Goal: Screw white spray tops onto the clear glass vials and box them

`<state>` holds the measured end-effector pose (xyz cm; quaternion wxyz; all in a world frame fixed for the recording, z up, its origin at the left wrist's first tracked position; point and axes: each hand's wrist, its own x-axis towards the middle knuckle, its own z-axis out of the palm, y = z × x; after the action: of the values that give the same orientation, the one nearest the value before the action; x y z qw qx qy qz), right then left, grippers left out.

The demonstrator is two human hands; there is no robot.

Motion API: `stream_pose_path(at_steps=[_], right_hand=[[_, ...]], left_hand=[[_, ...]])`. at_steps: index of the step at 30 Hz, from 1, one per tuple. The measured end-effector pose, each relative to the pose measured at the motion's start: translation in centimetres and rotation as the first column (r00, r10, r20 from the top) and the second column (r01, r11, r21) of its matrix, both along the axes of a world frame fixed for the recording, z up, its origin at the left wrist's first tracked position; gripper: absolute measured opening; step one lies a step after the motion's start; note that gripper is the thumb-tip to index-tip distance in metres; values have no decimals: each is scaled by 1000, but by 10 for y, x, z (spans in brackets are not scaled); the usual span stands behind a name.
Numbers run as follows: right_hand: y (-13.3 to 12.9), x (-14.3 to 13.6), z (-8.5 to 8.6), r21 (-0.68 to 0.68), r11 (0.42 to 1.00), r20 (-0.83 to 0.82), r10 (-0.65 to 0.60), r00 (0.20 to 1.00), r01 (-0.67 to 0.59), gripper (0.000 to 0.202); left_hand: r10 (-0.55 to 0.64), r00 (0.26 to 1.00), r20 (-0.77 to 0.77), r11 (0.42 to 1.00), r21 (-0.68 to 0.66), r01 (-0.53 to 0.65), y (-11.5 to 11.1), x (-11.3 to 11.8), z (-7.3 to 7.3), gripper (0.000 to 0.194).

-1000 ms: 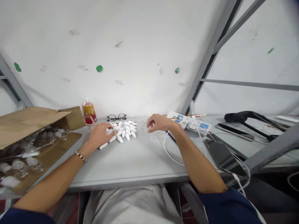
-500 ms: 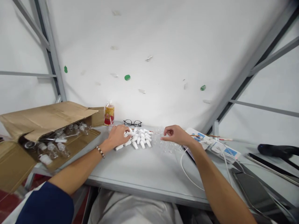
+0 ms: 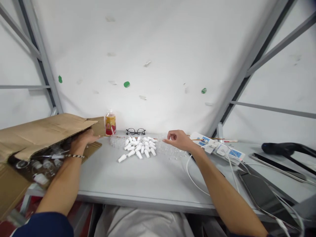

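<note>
My left hand (image 3: 85, 137) reaches into the open cardboard box (image 3: 56, 126) on the left. Its thumb points out to the side; the other fingers are partly hidden by the flap. Clear glass bottles with white tops (image 3: 40, 178) lie in the box. My right hand (image 3: 179, 139) hovers over small clear plastic pieces (image 3: 174, 152), fingers curled toward the thumb; anything in its grip is too small to make out. Between my hands, a pile of white spray-style tops with thin tubes (image 3: 139, 146) lies on the grey table (image 3: 128, 184).
At the back stand a red and yellow labelled bottle (image 3: 110, 123) and black glasses (image 3: 135, 131). More clear pieces (image 3: 117, 142) lie left of the pile. On the right are a power strip (image 3: 217, 149) with white cables, a phone (image 3: 268, 197) and a black-handled object (image 3: 278, 148).
My left hand has left the white pile and moved left into the box. One white top now lies apart at the pile's front left. My right hand stays near the clear pieces.
</note>
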<state>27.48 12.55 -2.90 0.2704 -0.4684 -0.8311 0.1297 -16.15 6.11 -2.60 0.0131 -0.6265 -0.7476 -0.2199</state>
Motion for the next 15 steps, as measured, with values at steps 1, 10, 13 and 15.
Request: stream_pose_path(at_steps=[1,10,13,15], right_hand=[[0,0,0,6,1000,4,5,1000,-5,43],[-1,-2,1,39,999,-5,33,999,-33,40],[-2,-2,2,55,998,-9,30,1000,-29,39],[-3,-2,3,57,998,-12,23,1000,-22,38]], left_hand=[[34,999,7,997,-66,-33,-1,-4,1,24],[286,954,-87,903,-309,-298,-9,-15,12,30],[277,957,-92,900,-324,-291,-6,-16,10,34],[230,971,-72,916,-320,-241,-4,-14,7,38]])
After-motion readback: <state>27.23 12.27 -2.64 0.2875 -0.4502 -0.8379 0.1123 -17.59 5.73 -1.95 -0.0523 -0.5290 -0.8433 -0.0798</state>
